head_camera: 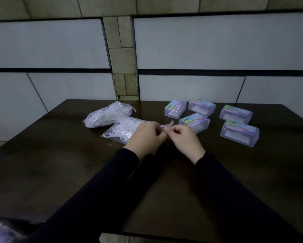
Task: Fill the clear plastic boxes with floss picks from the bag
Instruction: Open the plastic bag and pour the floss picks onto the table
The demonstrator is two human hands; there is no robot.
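Observation:
Two clear bags of white floss picks lie on the dark table [59, 163]. The nearer bag [122, 128] has its open end between my hands. My left hand [145, 137] and my right hand [185, 139] both pinch the bag's top edge, close together. The farther bag [107, 114] lies behind it, untouched. Several clear plastic boxes with colourful labels sit closed to the right: the nearest to my right hand [194, 122], one at the back [175, 109], another at the far right front [239, 133].
More boxes stand at the back right [201, 106] and right [235, 114]. A tiled wall rises just behind the table. The table's near edge [164, 236] runs under my forearms in dark sleeves.

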